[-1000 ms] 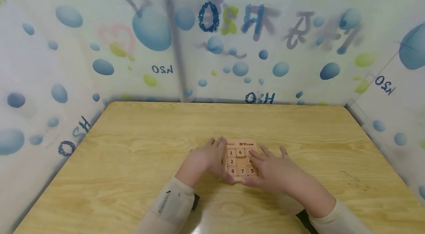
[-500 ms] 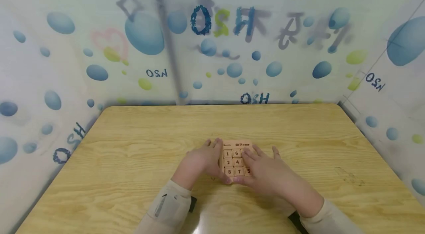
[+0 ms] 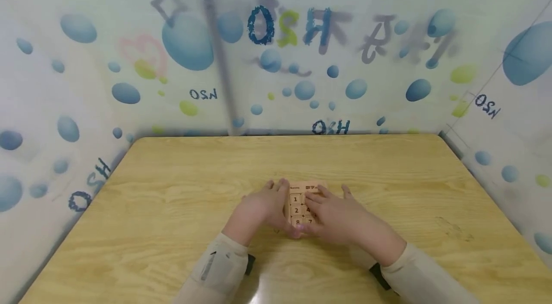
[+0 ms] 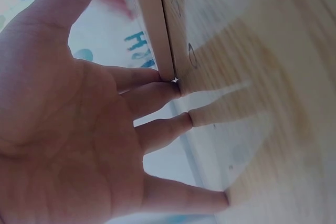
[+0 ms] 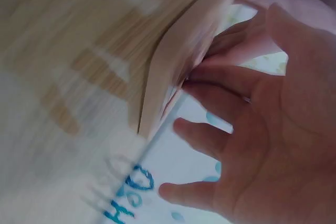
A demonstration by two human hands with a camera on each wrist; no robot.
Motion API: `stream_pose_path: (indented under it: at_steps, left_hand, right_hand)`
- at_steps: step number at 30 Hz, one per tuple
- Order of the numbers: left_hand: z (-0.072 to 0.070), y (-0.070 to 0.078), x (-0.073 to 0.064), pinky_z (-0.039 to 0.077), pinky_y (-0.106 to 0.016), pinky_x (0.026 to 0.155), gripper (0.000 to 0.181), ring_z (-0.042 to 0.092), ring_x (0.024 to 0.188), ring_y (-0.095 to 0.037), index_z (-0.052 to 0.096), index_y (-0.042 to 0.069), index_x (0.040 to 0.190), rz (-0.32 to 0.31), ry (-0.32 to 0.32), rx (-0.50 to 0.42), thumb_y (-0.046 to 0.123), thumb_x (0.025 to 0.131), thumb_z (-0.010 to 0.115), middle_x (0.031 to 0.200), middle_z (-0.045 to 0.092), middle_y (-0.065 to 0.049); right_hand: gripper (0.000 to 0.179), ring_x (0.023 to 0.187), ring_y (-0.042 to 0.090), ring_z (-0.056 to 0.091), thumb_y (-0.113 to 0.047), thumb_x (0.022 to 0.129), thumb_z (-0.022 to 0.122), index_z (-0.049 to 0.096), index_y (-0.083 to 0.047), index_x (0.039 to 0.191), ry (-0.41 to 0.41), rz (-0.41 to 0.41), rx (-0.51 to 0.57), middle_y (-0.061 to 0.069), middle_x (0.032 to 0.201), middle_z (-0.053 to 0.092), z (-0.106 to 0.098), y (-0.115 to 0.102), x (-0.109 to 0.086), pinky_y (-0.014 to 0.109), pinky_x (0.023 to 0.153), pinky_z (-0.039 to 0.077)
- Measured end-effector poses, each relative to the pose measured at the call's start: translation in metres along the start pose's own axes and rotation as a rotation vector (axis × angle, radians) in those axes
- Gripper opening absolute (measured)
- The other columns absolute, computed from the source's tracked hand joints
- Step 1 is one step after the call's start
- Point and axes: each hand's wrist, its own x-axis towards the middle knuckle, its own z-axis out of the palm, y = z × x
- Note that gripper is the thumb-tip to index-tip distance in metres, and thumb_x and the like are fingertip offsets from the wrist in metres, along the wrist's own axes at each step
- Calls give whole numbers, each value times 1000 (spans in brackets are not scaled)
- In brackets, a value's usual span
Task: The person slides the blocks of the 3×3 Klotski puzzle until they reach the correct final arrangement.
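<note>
A wooden sliding number puzzle (image 3: 296, 210) lies flat on the table between both hands, with tiles 1, 2, 8 and parts of 4 and 7 showing. My left hand (image 3: 260, 205) rests along its left side, thumb at the near corner. In the left wrist view its fingers are straight, fingertips on the table and against the puzzle's edge (image 4: 155, 19). My right hand (image 3: 340, 217) spreads over the puzzle's right part and hides the right column. In the right wrist view, extended index and middle fingertips touch the puzzle's face (image 5: 197, 59), while the other fingers stay apart from it.
The wooden table (image 3: 194, 169) has rounded far corners and meets a wall covering (image 3: 371, 54) printed with blue and green drops. Similar walls stand on both sides. Dark straps (image 3: 379, 276) show at the sleeves.
The 4 tile has slid left from the right column into the middle gap. My right hand has moved left across the puzzle, covering more tiles. The left hand stays at the puzzle's left side.
</note>
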Motion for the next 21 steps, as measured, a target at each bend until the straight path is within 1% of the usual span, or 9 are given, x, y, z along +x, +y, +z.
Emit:
stream_pose_path:
  at_steps: [2, 4, 6, 8, 11, 13, 17, 18, 21]
  left_hand:
    - [1, 0, 0, 28, -82, 121, 140, 21, 167, -32, 17, 13, 172, 4, 2, -3, 67, 67, 94, 179, 23, -5]
    - [1, 2, 0, 27, -82, 121, 140, 21, 167, -32, 17, 14, 172, 7, 4, -4, 66, 67, 94, 179, 23, -6]
    - [0, 3, 0, 26, -83, 120, 141, 21, 167, -32, 17, 14, 172, 5, 7, 1, 66, 66, 95, 179, 23, -7]
    - [-2, 3, 0, 26, -84, 120, 141, 20, 167, -32, 17, 15, 172, 0, 8, 6, 65, 66, 95, 179, 22, -7]
    - [-4, 3, 0, 26, -85, 119, 139, 20, 167, -31, 17, 15, 172, 3, 7, 15, 64, 68, 95, 179, 22, -6]
    - [-5, 2, 0, 25, -85, 119, 137, 20, 167, -31, 18, 14, 172, 8, 14, 12, 62, 69, 95, 179, 23, -7]
    - [-4, 0, 0, 27, -85, 119, 135, 21, 167, -32, 19, 14, 172, 4, 16, 6, 61, 70, 95, 179, 25, -7]
    - [-3, -1, 0, 27, -85, 119, 135, 22, 167, -31, 19, 14, 172, 0, 14, 8, 62, 70, 95, 179, 25, -7]
    - [-1, -3, -1, 28, -85, 118, 134, 20, 167, -30, 18, 15, 172, -6, -2, 10, 64, 72, 93, 180, 23, -5]
  right_hand:
    - [79, 164, 38, 28, -70, 102, 52, 52, -15, 159, -3, 33, -38, 0, 170, 44, 0, 4, 1, 84, 124, 12]
    - [78, 163, 39, 30, -70, 102, 53, 56, -14, 156, 0, 89, -94, 1, 169, 47, -1, 6, -3, 84, 124, 12]
    - [79, 163, 39, 30, -71, 101, 53, 58, -14, 155, 22, 101, -127, 1, 167, 49, -2, 6, -6, 84, 124, 12]
    - [81, 163, 38, 31, -74, 100, 51, 57, -15, 155, 22, 62, -119, 0, 167, 50, -1, 1, -10, 84, 124, 13]
    - [84, 163, 37, 32, -77, 99, 48, 56, -17, 156, -2, -9, -70, -3, 167, 48, 2, -8, -11, 84, 124, 14]
    - [84, 162, 37, 33, -78, 99, 48, 57, -17, 156, -3, -14, -53, -3, 167, 49, 3, -12, -7, 84, 124, 15]
    - [81, 162, 35, 33, -75, 100, 49, 58, -16, 155, 51, 8, -84, -1, 167, 49, 4, -15, 5, 82, 125, 15]
    - [81, 163, 35, 32, -75, 100, 50, 57, -16, 155, 50, -3, -79, -1, 167, 49, 4, -16, 6, 82, 125, 15]
    - [81, 165, 34, 28, -75, 100, 49, 53, -18, 158, 9, -62, -47, -3, 170, 44, 7, -19, 4, 81, 126, 13]
